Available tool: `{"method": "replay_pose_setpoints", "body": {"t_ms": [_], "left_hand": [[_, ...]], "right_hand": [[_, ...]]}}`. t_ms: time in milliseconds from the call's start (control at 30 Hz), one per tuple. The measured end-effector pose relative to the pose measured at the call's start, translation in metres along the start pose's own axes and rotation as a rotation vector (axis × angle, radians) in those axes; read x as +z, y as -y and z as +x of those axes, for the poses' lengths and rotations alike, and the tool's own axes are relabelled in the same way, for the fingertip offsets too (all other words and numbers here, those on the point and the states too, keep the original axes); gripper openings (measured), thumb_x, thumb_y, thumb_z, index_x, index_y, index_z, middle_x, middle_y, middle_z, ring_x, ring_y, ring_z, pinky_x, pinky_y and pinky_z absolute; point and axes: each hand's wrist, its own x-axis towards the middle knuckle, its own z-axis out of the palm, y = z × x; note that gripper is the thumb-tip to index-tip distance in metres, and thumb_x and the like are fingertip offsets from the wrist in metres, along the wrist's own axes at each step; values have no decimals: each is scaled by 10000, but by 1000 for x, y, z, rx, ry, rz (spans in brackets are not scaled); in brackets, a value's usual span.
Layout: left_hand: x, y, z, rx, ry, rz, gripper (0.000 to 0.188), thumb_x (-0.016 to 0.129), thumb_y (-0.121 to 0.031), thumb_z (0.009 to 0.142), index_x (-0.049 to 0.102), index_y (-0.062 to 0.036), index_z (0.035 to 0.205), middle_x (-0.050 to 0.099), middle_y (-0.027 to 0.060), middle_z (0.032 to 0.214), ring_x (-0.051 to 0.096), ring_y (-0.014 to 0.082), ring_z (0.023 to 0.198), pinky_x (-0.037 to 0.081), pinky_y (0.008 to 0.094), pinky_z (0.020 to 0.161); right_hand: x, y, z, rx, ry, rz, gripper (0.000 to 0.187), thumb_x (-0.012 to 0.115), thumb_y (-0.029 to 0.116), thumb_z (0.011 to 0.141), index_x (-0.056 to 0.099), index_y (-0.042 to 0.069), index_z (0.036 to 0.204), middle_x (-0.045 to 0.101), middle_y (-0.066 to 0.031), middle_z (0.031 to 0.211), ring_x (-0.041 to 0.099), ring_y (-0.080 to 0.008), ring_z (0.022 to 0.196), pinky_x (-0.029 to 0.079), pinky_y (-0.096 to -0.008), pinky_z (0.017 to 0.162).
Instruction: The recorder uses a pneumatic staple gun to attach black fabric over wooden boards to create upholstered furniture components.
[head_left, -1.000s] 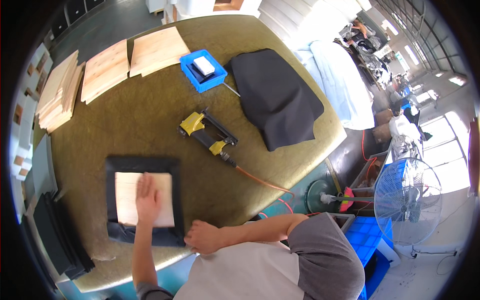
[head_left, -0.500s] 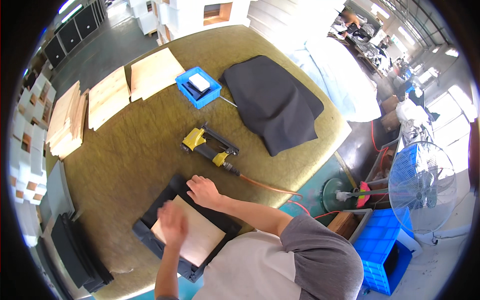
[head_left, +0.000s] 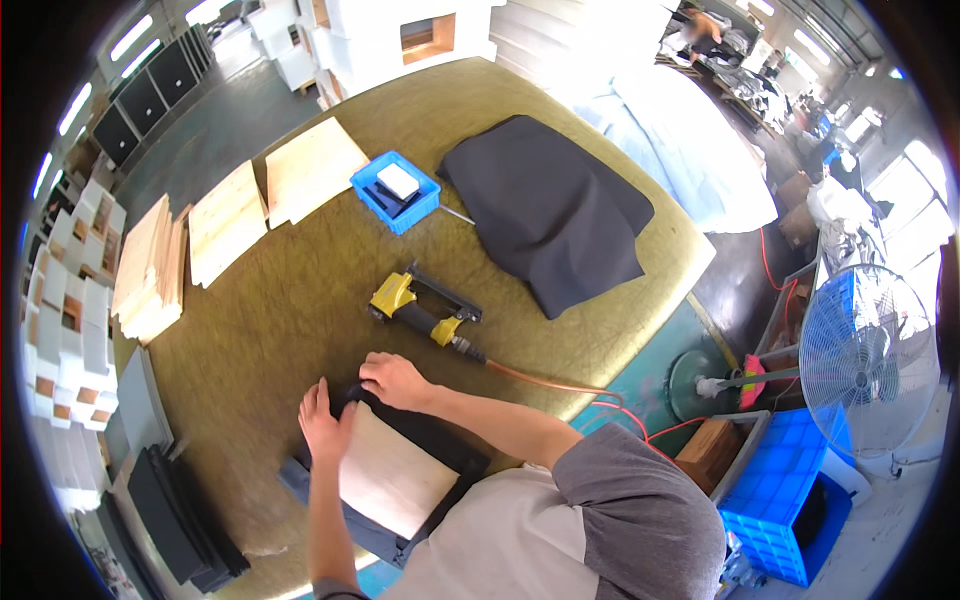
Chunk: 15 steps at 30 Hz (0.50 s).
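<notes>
In front of me a pale wooden board (head_left: 395, 478) lies on a sheet of black fabric (head_left: 462, 440), whose edges show around it. My right hand (head_left: 395, 382) is at the board's far corner, its fingers curled and closed on the black fabric. Beside it, my left hand (head_left: 324, 425) rests at the far left edge, fingers stretched and thumb apart. Bunched fabric lies between that thumb and the fingers. A yellow and black pneumatic stapler (head_left: 425, 308) lies beyond my hands, with an orange air hose (head_left: 545, 377) running off to the right.
On the table (head_left: 260, 335) are a blue bin (head_left: 398, 215) holding a white box, a large black fabric piece (head_left: 545, 205), loose boards (head_left: 315, 170) and a board stack (head_left: 150, 270). Black panels (head_left: 180, 515) sit at the left edge. A standing fan (head_left: 865, 360) and blue crates (head_left: 775, 500) are at right.
My left hand has moved off the board's face to its far left edge. The right hand has closed on the fabric at the far corner. The view has shifted slightly.
</notes>
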Motion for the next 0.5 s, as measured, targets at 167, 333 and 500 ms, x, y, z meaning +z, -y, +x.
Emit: {"method": "replay_pose_setpoints", "body": {"t_ms": [167,333,500], "left_hand": [[-5,2,57,-241,654,-619,235,668,-132,860,704,34,1023,732,187,899,668,208,811,535,384,770],[42,-4,66,-278,585,-845,249,663,-178,929,699,37,1050,734,111,887,620,126,810,516,341,735],[20,-14,68,-544,687,-951,266,696,-211,958,718,29,1071,737,43,904,603,95,808,503,314,723]], "right_hand": [[-23,11,7,-162,-62,136,114,710,86,775,645,61,865,638,-155,928,618,-374,946,530,-478,849],[-33,-8,-20,377,-198,291,344,773,26,822,679,-9,1150,659,-164,990,685,-302,805,562,-364,734],[-25,0,-28,233,-163,230,252,739,-4,847,731,5,1100,673,-143,965,681,-314,811,554,-372,725]]}}
